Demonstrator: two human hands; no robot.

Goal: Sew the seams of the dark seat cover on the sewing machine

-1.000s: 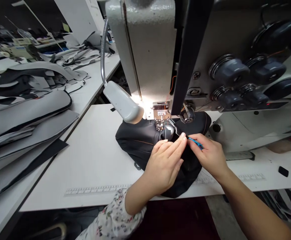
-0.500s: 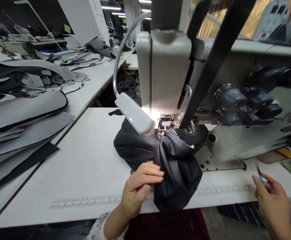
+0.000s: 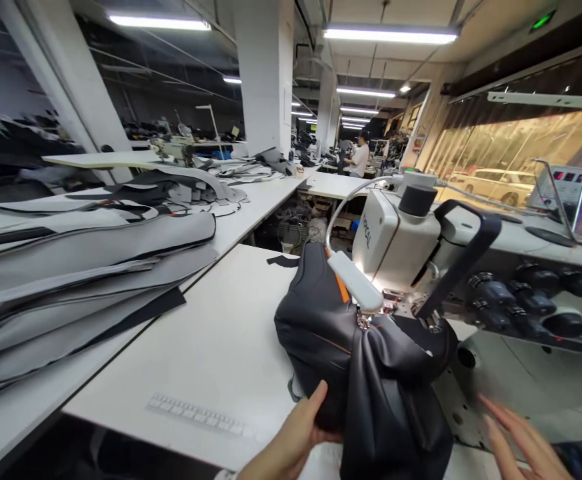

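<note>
A black leather-like cover [image 3: 315, 333] with orange stitching lies bunched on the sewing machine's bed, its folds hanging towards me. My left hand [image 3: 303, 427] grips its near left edge, thumb on top and fingers tucked beneath. The sewing machine [image 3: 395, 240] has its needle area over the cover, with the presser foot [image 3: 365, 321] down near the middle of it. To the right of the cover, close to the machine base, my right hand [image 3: 521, 443] has its fingers stretched out. No tool shows in it, and its lower part is cut off by the frame.
A white lamp [image 3: 355, 283] on a bendy neck hangs beside the needle. A printed ruler scale [image 3: 195, 415] runs along the table's front. Stacked grey and black cut pieces [image 3: 95, 267] cover the left table. Far back stands a person [image 3: 359, 157].
The view has tilted up and shows more of the room. My left hand has gone from lying on the cover to gripping its edge. The blue-handled snips no longer show in my right hand.
</note>
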